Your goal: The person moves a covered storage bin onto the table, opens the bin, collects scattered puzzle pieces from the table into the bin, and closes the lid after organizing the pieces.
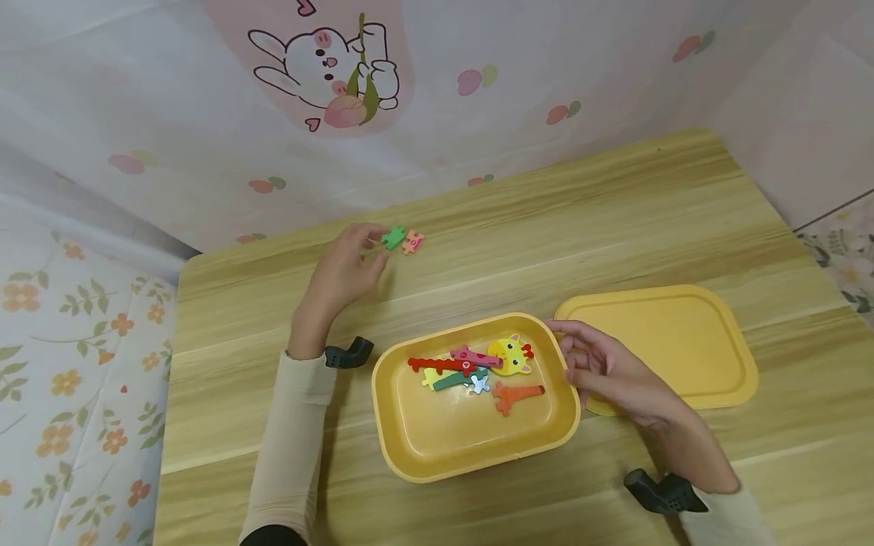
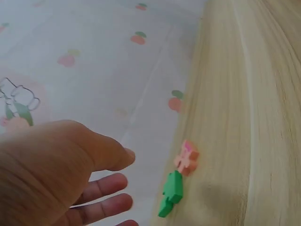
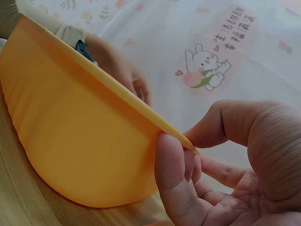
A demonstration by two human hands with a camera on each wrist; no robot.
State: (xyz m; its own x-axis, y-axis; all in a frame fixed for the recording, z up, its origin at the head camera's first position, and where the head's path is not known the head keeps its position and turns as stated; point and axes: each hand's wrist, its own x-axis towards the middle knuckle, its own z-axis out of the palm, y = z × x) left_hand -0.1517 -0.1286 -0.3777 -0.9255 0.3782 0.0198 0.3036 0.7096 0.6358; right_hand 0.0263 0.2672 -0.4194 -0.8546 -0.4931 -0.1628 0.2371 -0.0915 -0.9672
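My left hand (image 1: 344, 265) hovers at the back left of the table, thumb and fingers apart with nothing between them. Just beyond its fingertips lie a green puzzle piece (image 1: 394, 238) and a peach-and-pink puzzle piece (image 1: 413, 242), side by side; the left wrist view shows a gap between hand and pieces. With thumb and fingers my right hand (image 3: 221, 155) pinches the rim of a yellow plastic box (image 1: 437, 436) at its right end. Inside the box lie several puzzle pieces, among them a yellow giraffe head (image 1: 510, 356), a red strip (image 1: 437, 365) and an orange piece (image 1: 517, 394).
A flat yellow lid (image 1: 672, 341) lies right of the box, partly behind my right hand. The wood-grain table (image 1: 546, 235) meets a printed cloth (image 1: 519, 114) along its back edge. Flowered cloth (image 1: 82, 364) hangs at the left.
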